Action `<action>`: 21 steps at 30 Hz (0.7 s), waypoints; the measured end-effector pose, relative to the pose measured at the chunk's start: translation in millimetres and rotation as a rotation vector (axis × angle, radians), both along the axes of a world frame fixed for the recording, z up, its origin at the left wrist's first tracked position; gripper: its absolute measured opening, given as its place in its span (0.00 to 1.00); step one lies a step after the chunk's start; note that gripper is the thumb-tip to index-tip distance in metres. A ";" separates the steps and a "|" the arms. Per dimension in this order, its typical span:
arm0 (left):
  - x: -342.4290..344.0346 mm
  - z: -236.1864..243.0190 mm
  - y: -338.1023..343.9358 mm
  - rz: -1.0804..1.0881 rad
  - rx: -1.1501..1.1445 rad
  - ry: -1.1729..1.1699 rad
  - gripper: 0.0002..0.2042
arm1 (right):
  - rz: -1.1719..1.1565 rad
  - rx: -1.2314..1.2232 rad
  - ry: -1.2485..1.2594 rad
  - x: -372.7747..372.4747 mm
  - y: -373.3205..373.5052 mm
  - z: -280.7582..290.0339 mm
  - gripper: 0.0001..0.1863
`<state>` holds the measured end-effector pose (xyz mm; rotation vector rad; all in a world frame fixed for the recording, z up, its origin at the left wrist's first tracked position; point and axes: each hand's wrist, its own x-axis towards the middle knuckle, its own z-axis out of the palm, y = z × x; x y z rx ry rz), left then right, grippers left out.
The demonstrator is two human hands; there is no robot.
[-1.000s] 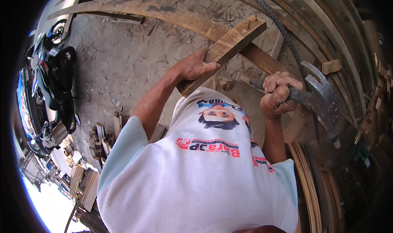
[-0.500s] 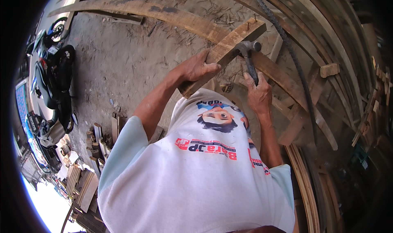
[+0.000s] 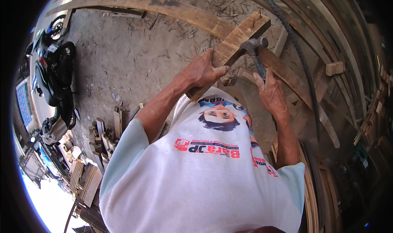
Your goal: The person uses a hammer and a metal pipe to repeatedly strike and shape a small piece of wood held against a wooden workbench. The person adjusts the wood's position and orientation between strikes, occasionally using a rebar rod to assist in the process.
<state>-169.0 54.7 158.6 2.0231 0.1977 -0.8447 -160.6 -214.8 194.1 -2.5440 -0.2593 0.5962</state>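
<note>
My left hand [image 3: 202, 72] is wrapped round the near part of a short, thick wooden beam [image 3: 232, 45], thumb on its right side. The beam slants away to the upper right across a long plank [image 3: 192, 18]. Nails [image 3: 254, 24] stick up from its far end. In my right hand [image 3: 273, 95] is the dark handle of a claw hammer [image 3: 258, 63]. The hammer's curved claw lies against the beam's right side, its round striking face pointing right. Whether the claw grips a nail cannot be made out.
Long curved timbers [image 3: 323, 40] line the right side, with a dark ridged bar or cable [image 3: 292, 38] in front. A small wood block [image 3: 335, 68] sits on them. Scrap wood [image 3: 102, 140] is piled at lower left. Motorcycles [image 3: 53, 77] stand far left on dirt ground [image 3: 118, 61].
My right hand has shifted right with the hammer, whose head has moved slightly right along with the beam. My left hand keeps its hold on the beam.
</note>
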 end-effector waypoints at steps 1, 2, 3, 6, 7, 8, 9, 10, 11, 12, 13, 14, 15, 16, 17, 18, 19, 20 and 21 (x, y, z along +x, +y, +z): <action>-4.5 4.6 -5.7 0.032 0.002 0.000 0.43 | 0.051 -0.040 -0.023 5.4 -0.2 7.1 0.21; -7.1 6.1 -10.9 0.062 0.000 -0.002 0.42 | 0.101 -0.084 -0.047 9.8 -1.3 15.1 0.21; -14.1 -8.3 -15.0 0.064 0.011 -0.043 0.42 | 0.136 -0.122 -0.007 16.9 -1.5 23.0 0.20; -15.4 -5.9 -23.6 0.096 -0.014 0.017 0.40 | 0.243 -0.262 0.082 28.0 -2.2 50.0 0.19; -17.1 -8.8 -23.9 0.024 0.071 -0.064 0.40 | 0.309 -0.327 0.070 34.0 -2.1 62.7 0.18; -21.5 -16.2 -24.2 -0.048 0.156 -0.146 0.39 | 0.373 -0.393 0.057 36.9 -2.7 69.6 0.18; -25.0 -22.4 -24.0 -0.120 0.240 -0.227 0.38 | 0.437 -0.372 0.062 38.0 -4.3 71.0 0.18; -24.9 -25.5 -20.9 -0.062 0.156 -0.210 0.37 | 0.495 -0.355 0.064 39.7 -5.6 72.1 0.17; -25.0 -27.7 -15.2 -0.005 0.072 -0.194 0.36 | 0.554 -0.339 0.065 40.3 -6.2 73.1 0.17; -25.7 -30.8 -9.1 0.051 -0.015 -0.177 0.35 | 0.478 -0.283 0.051 34.3 -6.9 69.9 0.17; -22.6 -39.0 -4.4 0.046 -0.041 -0.181 0.38 | 0.400 -0.231 0.029 27.2 -9.4 60.3 0.17; -23.5 -41.1 -1.0 0.074 -0.102 -0.121 0.39 | 0.348 -0.170 0.027 18.4 -10.9 51.9 0.17; -20.9 -44.9 2.0 0.102 -0.164 -0.063 0.40 | 0.262 -0.059 -0.013 13.7 -11.7 46.5 0.17; -17.9 -43.5 8.1 0.125 -0.211 -0.012 0.41 | 0.171 0.068 -0.059 11.1 -8.2 39.5 0.17; -18.3 -40.2 10.9 0.141 -0.234 0.000 0.42 | 0.080 0.195 -0.101 11.0 -4.1 35.5 0.17; -18.4 -35.6 12.1 0.156 -0.257 0.012 0.42 | 0.042 0.257 -0.142 13.2 1.4 34.1 0.17; -15.0 -31.5 12.6 0.152 -0.288 0.020 0.43 | -0.014 0.311 -0.191 14.4 6.0 34.4 0.16; -14.1 -31.9 14.0 0.159 -0.282 0.008 0.43 | -0.070 0.366 -0.239 16.2 10.5 34.7 0.15; -14.4 -34.3 15.4 0.166 -0.276 -0.004 0.43 | -0.117 0.458 -0.233 20.7 15.4 38.9 0.15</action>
